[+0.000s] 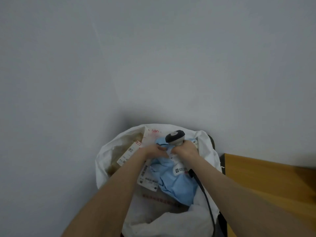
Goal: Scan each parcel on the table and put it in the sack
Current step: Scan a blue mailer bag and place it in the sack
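Reaching down into the open white sack (106, 161), both bare arms meet over a crumpled light-blue parcel (172, 180), which lies inside the sack on top of the other contents. Left hand (153, 150): fingers (161, 148) curled, pinching the far edge of the light-blue parcel. Right hand (187, 149): fingers closed round the handle of a scanner (175, 136), whose dark head with a pale cap points up and away from the person; whether this hand also touches the parcel cannot be told. A black cable (204, 190) runs from under the right wrist and over the sack's near-right rim. Beneath the blue parcel lies a white parcel (148, 181) bearing barcode labels. A brownish parcel (119, 156) with a label sits at the sack's left side. A wooden worktop (266, 178) stands just right of the sack.
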